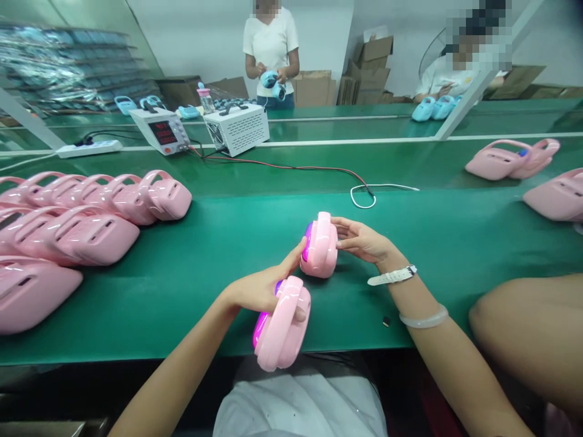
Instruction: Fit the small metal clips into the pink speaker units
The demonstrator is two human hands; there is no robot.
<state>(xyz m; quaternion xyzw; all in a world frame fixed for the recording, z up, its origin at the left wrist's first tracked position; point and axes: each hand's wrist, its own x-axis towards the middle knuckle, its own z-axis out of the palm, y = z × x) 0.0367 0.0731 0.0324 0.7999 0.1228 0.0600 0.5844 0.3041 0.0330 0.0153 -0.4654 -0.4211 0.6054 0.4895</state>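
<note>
Two cases: left fingers clasp near case; right fingers, spread, touch far case.

One head-worn camera looks forward and down, close above the green belt.

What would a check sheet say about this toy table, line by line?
Surface: green belt, flat.
Job's things: near pink case, side glowing; far pink case standing on the belt.
Clutter: pink case rows at left, more pink cases at right, small black piece.
Hands: left hand grips the near pink case, one finger reaching the far pink case; right hand open, fingertips on the far pink case.
Cables: red wire from white box; looped white cable.
Surroundings: standing person, seated person, cardboard boxes.
</note>
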